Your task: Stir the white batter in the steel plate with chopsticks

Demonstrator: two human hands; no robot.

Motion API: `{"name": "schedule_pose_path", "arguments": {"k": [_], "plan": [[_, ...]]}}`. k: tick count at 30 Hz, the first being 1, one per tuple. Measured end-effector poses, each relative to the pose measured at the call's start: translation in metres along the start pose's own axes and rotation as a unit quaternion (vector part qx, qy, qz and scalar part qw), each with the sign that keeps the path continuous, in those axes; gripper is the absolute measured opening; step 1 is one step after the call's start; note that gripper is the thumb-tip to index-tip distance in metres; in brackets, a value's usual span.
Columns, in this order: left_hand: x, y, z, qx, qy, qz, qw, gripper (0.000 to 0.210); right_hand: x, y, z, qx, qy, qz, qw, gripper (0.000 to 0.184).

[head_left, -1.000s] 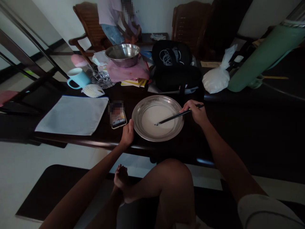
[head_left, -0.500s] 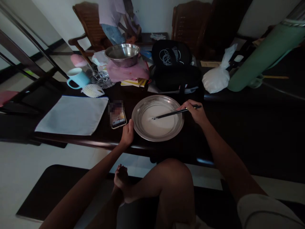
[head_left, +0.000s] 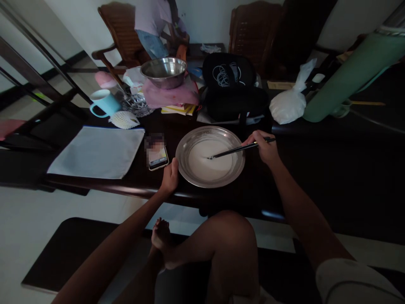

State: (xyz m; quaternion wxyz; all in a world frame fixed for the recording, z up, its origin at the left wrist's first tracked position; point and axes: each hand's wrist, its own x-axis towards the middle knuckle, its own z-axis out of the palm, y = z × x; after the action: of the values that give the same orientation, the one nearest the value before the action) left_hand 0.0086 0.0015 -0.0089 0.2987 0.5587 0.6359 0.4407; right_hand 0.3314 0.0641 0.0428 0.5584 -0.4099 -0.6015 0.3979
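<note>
Head view: the wide metal bowl [head_left: 202, 183] sits on the dark table [head_left: 253, 181], close to its front edge, with a pale white liquid [head_left: 207, 169] spread across the bottom. The right hand [head_left: 266, 147] holds dark chopsticks [head_left: 232, 150], fingers closed around their upper end beyond the bowl's right rim, and the tips dip into the liquid near the middle. Whether they reach the bottom cannot be told. The left hand [head_left: 170, 176] rests at the left rim, its thumb against the metal; the other fingers are hidden, so I cannot tell whether they grip or merely brace.

Spilling looks like the main risk. The bowl is shallow with sloping walls, so a fast or wide sweep of the chopsticks could send liquid over the side. If the left hand's hold is light, a hard push might slide or tip the bowl toward the table edge, and the person's knee [head_left: 232, 230] is just below. The phone [head_left: 158, 162] lies just beside the left hand, where splashes or a slipping wrist could catch it. The thin chopsticks could also twist or cross if the fingers loosen.
</note>
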Motion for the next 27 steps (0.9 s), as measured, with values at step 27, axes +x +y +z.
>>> {"name": "schedule_pose_path", "arguments": {"k": [27], "plan": [[0.0005,-0.0023,0.0006,0.000,0.002,0.012,1.000,0.060,0.0005,0.0007,-0.0023,-0.014,-0.049,-0.002,0.999,0.041]]}}
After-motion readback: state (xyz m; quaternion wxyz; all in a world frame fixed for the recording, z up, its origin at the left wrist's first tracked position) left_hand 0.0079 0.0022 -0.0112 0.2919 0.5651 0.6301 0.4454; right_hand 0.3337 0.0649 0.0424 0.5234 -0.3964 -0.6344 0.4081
